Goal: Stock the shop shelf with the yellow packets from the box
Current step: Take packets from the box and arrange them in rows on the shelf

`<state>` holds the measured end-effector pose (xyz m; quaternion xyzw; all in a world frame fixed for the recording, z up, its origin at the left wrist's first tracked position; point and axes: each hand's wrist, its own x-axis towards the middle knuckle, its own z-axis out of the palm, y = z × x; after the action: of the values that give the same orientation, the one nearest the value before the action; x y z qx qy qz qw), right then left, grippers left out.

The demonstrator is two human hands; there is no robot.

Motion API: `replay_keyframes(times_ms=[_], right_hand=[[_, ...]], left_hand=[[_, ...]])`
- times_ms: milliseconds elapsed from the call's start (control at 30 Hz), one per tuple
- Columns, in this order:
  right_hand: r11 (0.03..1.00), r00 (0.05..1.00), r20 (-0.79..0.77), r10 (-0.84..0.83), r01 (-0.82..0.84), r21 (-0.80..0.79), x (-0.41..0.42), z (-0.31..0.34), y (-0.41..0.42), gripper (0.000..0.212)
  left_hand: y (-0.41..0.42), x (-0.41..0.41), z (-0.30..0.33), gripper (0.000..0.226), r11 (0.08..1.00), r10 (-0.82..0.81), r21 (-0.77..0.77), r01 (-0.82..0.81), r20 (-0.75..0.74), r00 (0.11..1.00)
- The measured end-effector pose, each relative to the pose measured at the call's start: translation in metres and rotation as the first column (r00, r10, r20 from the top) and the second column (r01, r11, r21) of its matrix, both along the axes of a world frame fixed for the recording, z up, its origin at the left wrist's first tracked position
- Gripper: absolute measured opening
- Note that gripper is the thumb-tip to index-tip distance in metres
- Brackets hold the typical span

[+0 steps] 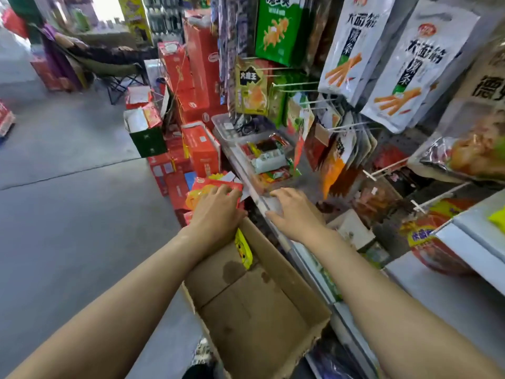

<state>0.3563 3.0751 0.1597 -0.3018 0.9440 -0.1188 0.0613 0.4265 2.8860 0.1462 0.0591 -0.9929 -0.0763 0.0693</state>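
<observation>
Stained cardboard box (257, 305) (one glossy yellow packet (244, 251) inside)

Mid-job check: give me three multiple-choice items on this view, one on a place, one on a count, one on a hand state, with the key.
1. Where is the cardboard box?
A. on the top shelf
B. on the floor beside the shelf
C. on a chair

2. How many yellow packets show in the box?
A. one
B. four
C. none

3. How is the right hand?
A. gripping a packet
B. out of view
C. open, fingers spread at the shelf edge

Key: B, it sits low against the shelf front; A, a single packet leans on the box's wall under the left hand; C, the fingers hold nothing.
</observation>
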Motion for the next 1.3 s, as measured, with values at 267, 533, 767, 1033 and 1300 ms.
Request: replay_keyframes(times_ms=[267,533,767,1033,1300], right_hand=[[0.974,0.895,0.385,-0.225,0.219,0.059,-0.029,-0.148,-0.044,0.049],[0.858,0.602,0.649,-0.465,0.486,0.165,-0.035,-0.286,-0.088,0.048],[0.734,0.445,0.694,-0.567,0.655,0.179,-0.052,-0.369,-0.118,0.052],[0.598,0.372,0.779,-0.504,0.801,0.004,-0.061,-0.404,-0.127,0.043],[0.485,0.240,0.860,-0.450,0.875,0.010,-0.043,-0.408,-0.110,0.016]], left_hand=[[-0.059,-0.094,-0.157,0.042,0.967,-0.237,0.175,0.186,0.344,0.908],[-0.098,-0.114,-0.279,0.052,0.966,-0.258,0.072,0.248,0.226,0.939],[-0.108,-0.100,-0.321,0.054,0.984,-0.178,0.042,0.173,0.251,0.951],[-0.108,-0.096,-0.327,0.046,0.980,-0.180,-0.033,0.195,0.258,0.949],[-0.105,-0.097,-0.327,0.040,0.983,-0.158,-0.044,0.176,0.273,0.949]])
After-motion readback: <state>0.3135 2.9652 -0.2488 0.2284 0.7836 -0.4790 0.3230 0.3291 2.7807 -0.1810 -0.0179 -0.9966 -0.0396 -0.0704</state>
